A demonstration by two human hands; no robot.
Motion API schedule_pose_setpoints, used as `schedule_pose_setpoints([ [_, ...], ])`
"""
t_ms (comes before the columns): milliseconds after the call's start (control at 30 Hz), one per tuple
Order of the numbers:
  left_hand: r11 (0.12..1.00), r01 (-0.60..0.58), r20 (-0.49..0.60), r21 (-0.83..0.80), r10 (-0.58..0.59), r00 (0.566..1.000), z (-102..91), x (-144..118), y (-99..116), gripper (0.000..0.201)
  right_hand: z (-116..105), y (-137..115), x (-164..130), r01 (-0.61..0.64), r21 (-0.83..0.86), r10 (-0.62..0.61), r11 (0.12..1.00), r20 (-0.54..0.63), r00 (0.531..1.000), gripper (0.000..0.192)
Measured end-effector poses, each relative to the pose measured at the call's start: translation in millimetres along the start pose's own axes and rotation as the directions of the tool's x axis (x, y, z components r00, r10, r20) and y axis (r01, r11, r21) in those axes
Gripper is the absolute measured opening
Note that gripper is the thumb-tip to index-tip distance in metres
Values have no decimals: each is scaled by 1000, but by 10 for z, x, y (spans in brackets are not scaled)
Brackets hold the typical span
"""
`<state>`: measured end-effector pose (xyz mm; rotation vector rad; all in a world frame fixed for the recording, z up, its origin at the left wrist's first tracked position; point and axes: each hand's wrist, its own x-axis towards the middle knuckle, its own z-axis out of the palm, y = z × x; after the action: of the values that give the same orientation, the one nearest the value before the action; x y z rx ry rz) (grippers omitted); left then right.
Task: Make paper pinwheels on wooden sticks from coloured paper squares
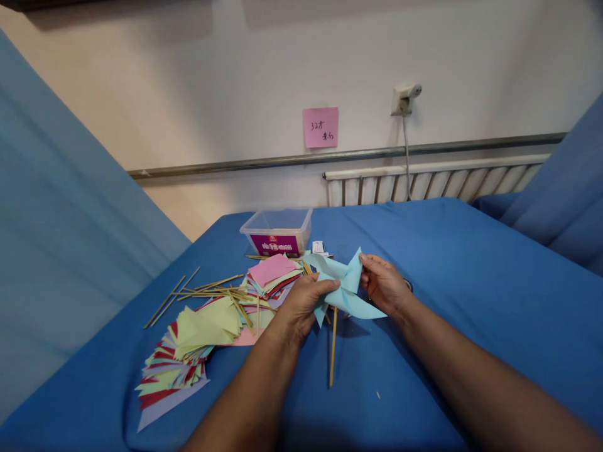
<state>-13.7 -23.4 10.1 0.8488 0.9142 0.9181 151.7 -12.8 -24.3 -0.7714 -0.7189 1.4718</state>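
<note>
A light blue paper pinwheel (pixel 346 285) with folded blades is held up between my two hands above the table. My left hand (pixel 306 301) grips it near its middle, thumb on top. With thumb and fingertips, my right hand (pixel 382 282) pinches the upper right blade. Below the pinwheel a thin wooden stick (pixel 333 351) points down toward me; whether it is joined to the paper is hidden. Left of my left hand lie a fanned stack of coloured paper pieces (pixel 207 329) and a second paper pile topped with pink (pixel 271 270).
Several loose wooden sticks (pixel 211 289) lie across the papers. Behind them stands a clear plastic box (pixel 277 220) with a purple label, beside a small white box (pixel 318 247). A dark ring-shaped object (pixel 409 285) shows partly behind my right hand. Blue cloth (pixel 494 326) covers the table.
</note>
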Motion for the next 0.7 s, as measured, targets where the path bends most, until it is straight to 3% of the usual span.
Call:
schedule_pose_setpoints([
  [233, 1000, 23, -8, -17, -24, 1000, 6, -10, 35, 22, -102, -7, 86, 4, 64, 3, 998, -114, 993, 27],
  [333, 995, -53, -97, -86, 45, 994, -18, 9, 74, 27, -65, 44, 56, -58, 26, 62, 998, -160, 985, 22],
  [433, 979, -146, -218, -143, 113, 969, -61, 27, 122, 29, 55, 112, -73, -204, -121, 205, 971, -5, 979, 16],
  [567, 961, -220, -291, -170, 164, 943, -106, 33, 160, 29, 214, 205, -276, -302, -281, 382, 911, 300, 874, 25],
  [700, 957, -250, -324, -146, 193, 926, -108, 27, 155, 28, 240, 304, -334, -252, -360, 374, 898, 326, 868, 32],
])
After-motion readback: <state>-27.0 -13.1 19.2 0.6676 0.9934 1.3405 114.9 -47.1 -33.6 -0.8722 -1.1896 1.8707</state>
